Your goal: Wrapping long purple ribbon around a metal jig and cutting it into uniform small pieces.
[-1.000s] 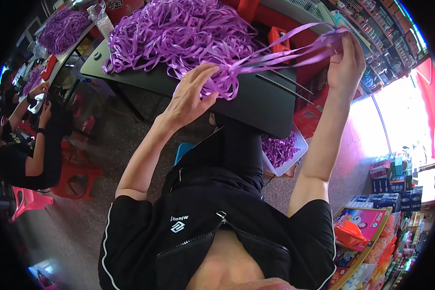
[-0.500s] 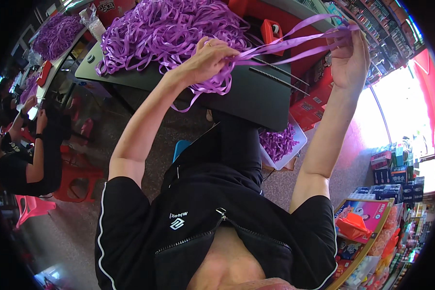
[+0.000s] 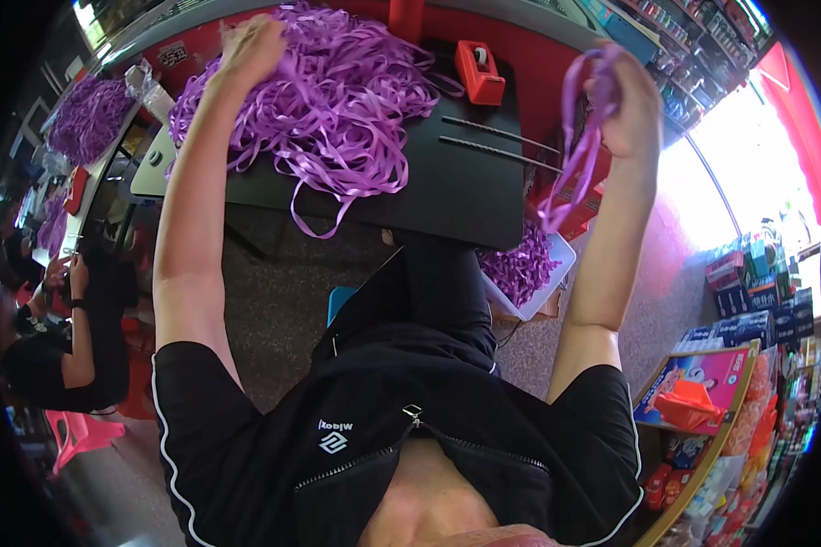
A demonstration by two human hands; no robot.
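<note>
**Ribbon bundle off the pile, hanging from the right hand**

Half a second ago the purple ribbon strands run taut between both hands; now they're slack and only the right hand has them. Left hand has let go of that end and swung out to the far-left top of the ribbon pile. My read: this bundle is separated, and the hands are working apart.

Grip: right fingers are closed around the bundle's upper end. Left is on or just over the pile, blurred — can't tell whether it's pinching anything.

Location: bundle is up at the right, beyond the right edge of the dark table, clear of the two thin rods or nearly so.

Orientation: long axis is now steep in view — top end at the fingers, loose looped end pointing down and slightly left, toward the white tub. Before, it lies nearly sideways.
</note>
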